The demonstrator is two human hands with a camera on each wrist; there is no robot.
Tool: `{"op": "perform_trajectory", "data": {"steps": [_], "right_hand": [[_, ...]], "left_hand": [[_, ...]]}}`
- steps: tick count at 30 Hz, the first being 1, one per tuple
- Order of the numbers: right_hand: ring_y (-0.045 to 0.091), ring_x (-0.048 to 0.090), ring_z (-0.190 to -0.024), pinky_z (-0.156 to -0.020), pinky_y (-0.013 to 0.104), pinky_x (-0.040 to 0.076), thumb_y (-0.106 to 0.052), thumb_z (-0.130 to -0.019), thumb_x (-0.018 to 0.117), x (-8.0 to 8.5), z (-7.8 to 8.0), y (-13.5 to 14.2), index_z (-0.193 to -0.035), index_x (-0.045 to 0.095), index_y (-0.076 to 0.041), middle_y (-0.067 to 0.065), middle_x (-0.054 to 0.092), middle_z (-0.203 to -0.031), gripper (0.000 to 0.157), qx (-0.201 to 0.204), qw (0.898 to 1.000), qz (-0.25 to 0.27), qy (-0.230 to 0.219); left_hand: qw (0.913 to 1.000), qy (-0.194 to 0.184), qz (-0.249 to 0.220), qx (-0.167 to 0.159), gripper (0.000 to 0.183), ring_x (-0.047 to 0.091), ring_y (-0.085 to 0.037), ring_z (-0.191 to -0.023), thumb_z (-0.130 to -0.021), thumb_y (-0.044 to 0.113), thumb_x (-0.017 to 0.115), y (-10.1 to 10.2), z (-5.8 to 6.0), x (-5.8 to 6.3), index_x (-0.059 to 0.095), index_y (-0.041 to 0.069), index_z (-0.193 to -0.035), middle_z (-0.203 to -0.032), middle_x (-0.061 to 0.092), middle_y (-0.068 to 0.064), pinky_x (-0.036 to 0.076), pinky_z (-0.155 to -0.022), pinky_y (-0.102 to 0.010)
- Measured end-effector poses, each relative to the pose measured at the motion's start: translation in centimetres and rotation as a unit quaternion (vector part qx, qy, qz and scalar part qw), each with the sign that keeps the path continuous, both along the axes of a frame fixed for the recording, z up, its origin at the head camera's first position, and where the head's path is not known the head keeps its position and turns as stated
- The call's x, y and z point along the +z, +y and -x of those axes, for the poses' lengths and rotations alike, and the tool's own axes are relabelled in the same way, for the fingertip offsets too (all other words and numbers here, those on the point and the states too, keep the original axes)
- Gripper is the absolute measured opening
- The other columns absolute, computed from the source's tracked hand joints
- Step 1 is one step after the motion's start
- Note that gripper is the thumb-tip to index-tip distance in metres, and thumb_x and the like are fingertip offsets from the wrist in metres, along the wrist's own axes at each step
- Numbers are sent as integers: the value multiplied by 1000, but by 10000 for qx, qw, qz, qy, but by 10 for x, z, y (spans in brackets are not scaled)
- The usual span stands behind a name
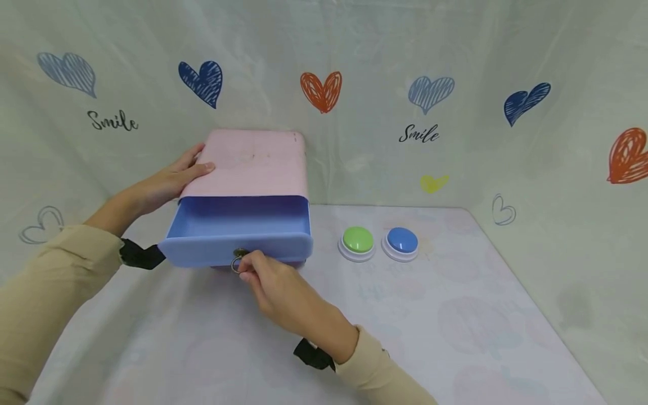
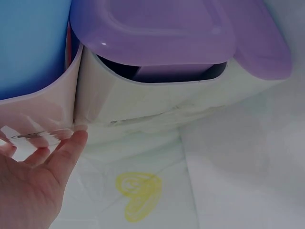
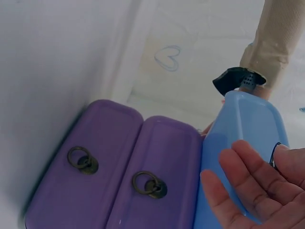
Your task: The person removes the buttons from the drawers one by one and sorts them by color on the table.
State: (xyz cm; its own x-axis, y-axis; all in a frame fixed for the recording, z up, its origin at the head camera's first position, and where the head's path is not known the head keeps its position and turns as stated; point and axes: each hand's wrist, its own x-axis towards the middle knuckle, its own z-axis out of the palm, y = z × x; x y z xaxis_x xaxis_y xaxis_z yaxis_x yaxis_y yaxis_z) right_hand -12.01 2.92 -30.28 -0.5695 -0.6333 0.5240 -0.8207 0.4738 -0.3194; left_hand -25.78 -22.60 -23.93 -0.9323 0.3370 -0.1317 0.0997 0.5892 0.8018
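A pink drawer cabinet stands against the back wall in the head view. Its top blue drawer is pulled out, and the visible inside is bare. My left hand rests along the cabinet's left side, thumb over the top edge, fingers fairly straight. At the middle of the blue drawer's front, my right hand pinches the metal ring pull between thumb and forefinger. Below are two purple drawers with ring pulls of their own. The left wrist view shows a dark gap behind one purple front.
To the right of the cabinet, a green push button and a blue push button sit on the white table. A pale curtain printed with hearts hangs behind and at the sides.
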Motion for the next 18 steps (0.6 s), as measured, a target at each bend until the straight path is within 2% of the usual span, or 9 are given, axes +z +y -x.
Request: {"op": "perform_trajectory", "data": {"steps": [18], "right_hand": [[13, 52, -81, -71, 14, 43, -8, -99, 41, 4, 23, -10, -106, 46, 0, 8, 57, -94, 12, -130, 9981, -164, -582]], "left_hand": [[9998, -115, -142, -33, 79, -5, -45, -140, -95, 51, 35, -1, 2, -1, -23, 31, -145, -154, -24, -8, 11, -102, -72]]}}
